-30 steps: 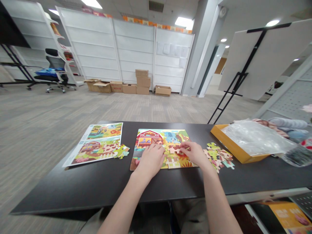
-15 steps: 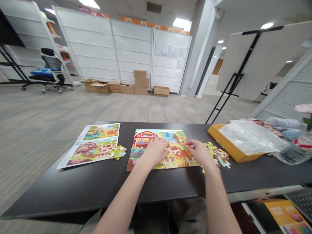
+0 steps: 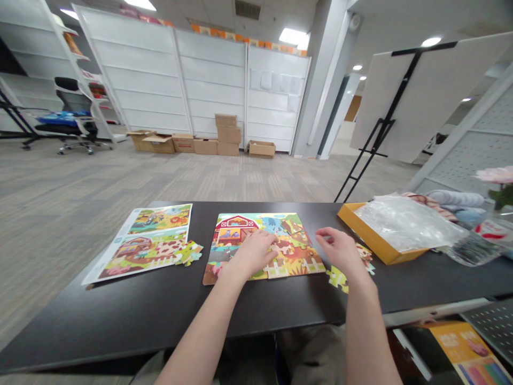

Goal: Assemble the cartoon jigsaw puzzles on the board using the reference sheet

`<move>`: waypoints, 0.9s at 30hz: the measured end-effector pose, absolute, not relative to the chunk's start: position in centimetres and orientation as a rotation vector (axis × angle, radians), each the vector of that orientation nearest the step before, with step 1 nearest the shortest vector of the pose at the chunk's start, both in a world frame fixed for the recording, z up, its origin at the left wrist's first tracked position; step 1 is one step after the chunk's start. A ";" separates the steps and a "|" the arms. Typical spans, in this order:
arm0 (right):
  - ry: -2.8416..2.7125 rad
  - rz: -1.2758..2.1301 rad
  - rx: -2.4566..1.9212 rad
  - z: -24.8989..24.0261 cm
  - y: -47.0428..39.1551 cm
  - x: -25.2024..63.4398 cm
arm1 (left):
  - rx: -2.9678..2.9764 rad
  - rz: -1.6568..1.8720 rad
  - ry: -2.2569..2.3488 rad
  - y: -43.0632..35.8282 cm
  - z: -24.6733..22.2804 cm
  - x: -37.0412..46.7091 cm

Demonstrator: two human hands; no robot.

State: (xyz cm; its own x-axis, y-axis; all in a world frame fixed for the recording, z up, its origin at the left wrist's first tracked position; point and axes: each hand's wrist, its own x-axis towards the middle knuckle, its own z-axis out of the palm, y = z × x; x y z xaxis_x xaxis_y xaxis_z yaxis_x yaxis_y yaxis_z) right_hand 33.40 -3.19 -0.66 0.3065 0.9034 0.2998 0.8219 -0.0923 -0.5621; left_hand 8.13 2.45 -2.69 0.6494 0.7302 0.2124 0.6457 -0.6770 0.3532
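Note:
A farm jigsaw puzzle [image 3: 294, 266] with a red barn lies on the dark table in front of me. My left hand [image 3: 256, 250] rests on its middle, fingers stretched out and partly bent, covering some of the picture. Just past the puzzle's right edge hovers my right hand [image 3: 339, 250]. Its fingers are curled, with a small gap between thumb and forefinger and nothing visible in them. Loose puzzle pieces [image 3: 337, 279] lie under and beside this hand, partly hidden by it. At upper right on the puzzle, a piece [image 3: 294, 229] looks slightly askew.
To the left lies a printed picture sheet [image 3: 154, 240], with a few joined pieces [image 3: 189, 253] at its right edge. A yellow box [image 3: 395, 255] holding clear plastic [image 3: 409, 222] stands at right. Beyond are rolled cloths [image 3: 455, 199] and an easel stand [image 3: 374, 139].
My right hand has moved right, off the puzzle and towards the loose pieces. My left hand stays on the puzzle. The view has shifted slightly.

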 end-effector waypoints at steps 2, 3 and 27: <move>-1.363 0.059 -1.895 0.3 -4.3 34.8 | 2.609 0.520 1.096 2.6 -2.9 8.1; -1.290 0.014 -1.876 0.7 -4.8 35.5 | 2.600 0.529 1.090 2.7 -3.0 8.1; -1.447 -0.024 -2.421 -4.1 -4.2 38.8 | 2.397 0.788 0.969 2.4 -3.7 8.1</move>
State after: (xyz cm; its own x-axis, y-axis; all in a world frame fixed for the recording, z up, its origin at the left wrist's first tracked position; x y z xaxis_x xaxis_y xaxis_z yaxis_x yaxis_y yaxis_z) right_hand 38.77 -4.25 -4.14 0.4872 0.8554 0.1760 0.8608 -0.4363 -0.2621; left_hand 8.11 2.42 -3.68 0.5930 0.7297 0.3405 0.4822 -0.6604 0.5756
